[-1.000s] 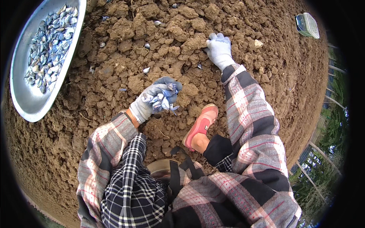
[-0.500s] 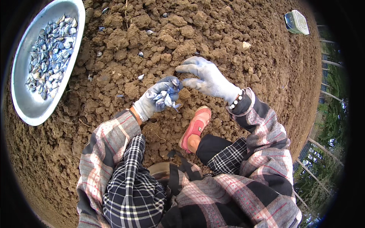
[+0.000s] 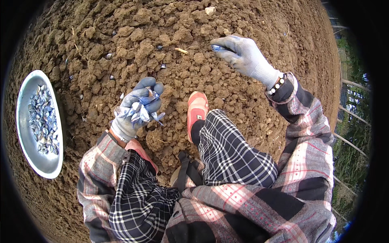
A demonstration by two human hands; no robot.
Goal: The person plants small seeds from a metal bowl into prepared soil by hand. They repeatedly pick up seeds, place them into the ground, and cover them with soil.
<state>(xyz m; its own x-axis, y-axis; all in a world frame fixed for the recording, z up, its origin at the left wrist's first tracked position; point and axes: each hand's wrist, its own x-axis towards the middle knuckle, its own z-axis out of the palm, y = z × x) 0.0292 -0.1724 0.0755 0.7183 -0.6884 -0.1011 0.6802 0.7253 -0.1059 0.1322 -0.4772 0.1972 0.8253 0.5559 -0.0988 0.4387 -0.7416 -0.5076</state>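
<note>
My gloved left hand (image 3: 135, 107) is curled, palm up, around several blue-stained garlic cloves (image 3: 139, 110), with papery bits of skin poking out between the fingers. To the far right of it, my gloved right hand (image 3: 247, 56) reaches over the soil. A single blue-tinted garlic clove (image 3: 217, 47) is pinched at its fingertips. Single garlic cloves (image 3: 163, 66) lie spread over the ground ahead of my hands. At the left, an oval metal basin (image 3: 56, 162) holds a heap of the same blue-stained cloves.
Loose, cloddy brown soil (image 3: 137, 52) covers the ground all around. A pale stone (image 3: 210, 11) lies at the far side, and a yellowish stalk piece (image 3: 181, 51) sits nearer. My pink shoes (image 3: 197, 111) stand on the soil. Poles and greenery (image 3: 352, 125) line the right edge.
My right hand has moved away from the left hand, far and to the right, and now shows a clove at its fingertips. The view has shifted; the basin appears lower and smaller.
</note>
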